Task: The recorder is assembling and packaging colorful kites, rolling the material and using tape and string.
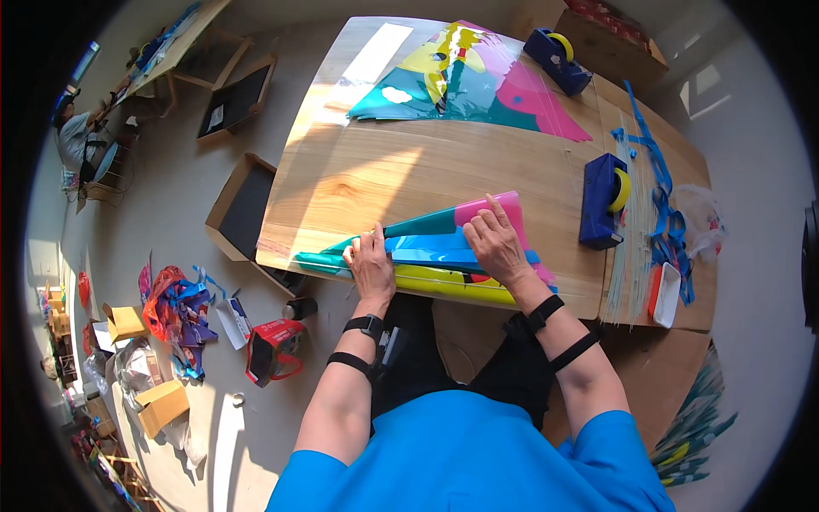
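A folded kite sail [422, 223] of shiny plastic film, pink, teal and yellow, lies along the table's near edge. A blue strip [432, 250] runs across its middle, with a thin white rod [444, 277] along the yellow part. My left hand [372, 263] is closed on the sail's narrow teal end, fingers bent over it. Near the wide pink end, my right hand [497, 243] has its forefinger stretched out and the other fingers curled against the film; their tips are partly hidden. Farther back, a triangular printed sail [478, 107] lies spread flat.
Two blue tape dispensers [601, 200] with yellow rolls stand on the right of the wooden table [341, 179]. Beside them lie thin white rods [630, 256], blue ribbon [670, 230] and a white-and-red tray [665, 294]. Open cardboard boxes [241, 209] and bags are on the floor leftward. Another person sits far left.
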The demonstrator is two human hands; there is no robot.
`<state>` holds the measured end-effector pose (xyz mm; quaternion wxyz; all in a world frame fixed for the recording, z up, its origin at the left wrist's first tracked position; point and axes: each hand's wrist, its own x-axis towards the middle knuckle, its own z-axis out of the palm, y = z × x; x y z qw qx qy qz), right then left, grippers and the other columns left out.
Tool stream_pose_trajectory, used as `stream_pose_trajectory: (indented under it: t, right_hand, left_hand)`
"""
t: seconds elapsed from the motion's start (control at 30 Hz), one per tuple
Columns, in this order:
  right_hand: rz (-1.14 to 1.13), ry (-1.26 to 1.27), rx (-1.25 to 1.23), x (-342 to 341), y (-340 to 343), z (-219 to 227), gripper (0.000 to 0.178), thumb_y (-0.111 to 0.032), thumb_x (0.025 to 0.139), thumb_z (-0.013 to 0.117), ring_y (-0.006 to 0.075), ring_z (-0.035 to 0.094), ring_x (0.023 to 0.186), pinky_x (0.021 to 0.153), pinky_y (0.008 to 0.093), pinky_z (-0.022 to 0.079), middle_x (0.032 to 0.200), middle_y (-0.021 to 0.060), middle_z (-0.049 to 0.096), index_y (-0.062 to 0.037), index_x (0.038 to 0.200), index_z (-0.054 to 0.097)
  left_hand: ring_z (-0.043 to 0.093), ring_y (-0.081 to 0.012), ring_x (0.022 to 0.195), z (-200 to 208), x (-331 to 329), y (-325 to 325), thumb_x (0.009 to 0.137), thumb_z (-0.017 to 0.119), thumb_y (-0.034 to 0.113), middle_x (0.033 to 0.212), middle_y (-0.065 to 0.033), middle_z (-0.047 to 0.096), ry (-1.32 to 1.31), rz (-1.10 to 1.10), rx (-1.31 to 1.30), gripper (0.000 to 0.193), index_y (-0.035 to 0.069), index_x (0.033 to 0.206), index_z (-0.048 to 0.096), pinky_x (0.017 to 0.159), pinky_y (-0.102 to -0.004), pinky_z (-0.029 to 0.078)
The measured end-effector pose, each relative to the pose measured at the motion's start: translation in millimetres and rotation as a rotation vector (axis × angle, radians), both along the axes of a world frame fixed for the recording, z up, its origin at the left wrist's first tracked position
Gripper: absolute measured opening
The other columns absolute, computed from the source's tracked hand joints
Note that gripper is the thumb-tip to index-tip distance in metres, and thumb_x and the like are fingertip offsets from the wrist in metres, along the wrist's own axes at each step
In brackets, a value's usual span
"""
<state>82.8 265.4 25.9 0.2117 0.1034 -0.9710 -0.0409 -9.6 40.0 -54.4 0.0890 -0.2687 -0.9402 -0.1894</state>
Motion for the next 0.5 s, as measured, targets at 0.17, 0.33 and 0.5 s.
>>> stream_pose_trajectory:
  t: [0.17, 0.33, 0.5]
  right_hand:
    - [-0.078, -0.08, 0.01, 36.5, 24.2, -13.5, 0.017, -0.011, 0.081, 0.058, 0.0247, 0.06, 0.097, 0.113, 0.0488, 0.034, 0.089, 0.0085, 0.059, -0.005, 0.097, 0.062]
    - [-0.153, -0.096, 0.071, 56.0, 33.0, -39.6, 0.029, -0.013, 0.083, 0.057, 0.0263, 0.058, 0.106, 0.112, 0.0482, 0.034, 0.1, 0.0105, 0.061, -0.0029, 0.11, 0.062]
    - [-0.202, -0.127, 0.041, 63.4, 30.4, -41.8, 0.031, -0.013, 0.084, 0.056, 0.0269, 0.058, 0.109, 0.112, 0.0469, 0.034, 0.104, 0.011, 0.062, -0.0027, 0.113, 0.061]
  left_hand:
    - [0.052, -0.0269, 0.105, -0.5, -0.7, -0.3, 0.081, 0.066, 0.007, 0.106, -0.0088, 0.056, -0.008, 0.006, 0.028, 0.057, 0.007, 0.136, 0.052, 0.097, -0.0448, 0.033]
    - [0.052, -0.0264, 0.106, 2.3, -0.2, -0.1, 0.082, 0.065, 0.011, 0.106, -0.0069, 0.056, 0.02, 0.011, 0.0, 0.059, 0.011, 0.139, 0.051, 0.099, -0.0497, 0.03]
    - [0.052, -0.0249, 0.107, 16.2, -5.0, -4.5, 0.079, 0.067, 0.014, 0.108, -0.0053, 0.056, -0.075, -0.091, 0.004, 0.062, 0.014, 0.139, 0.052, 0.101, -0.052, 0.029]
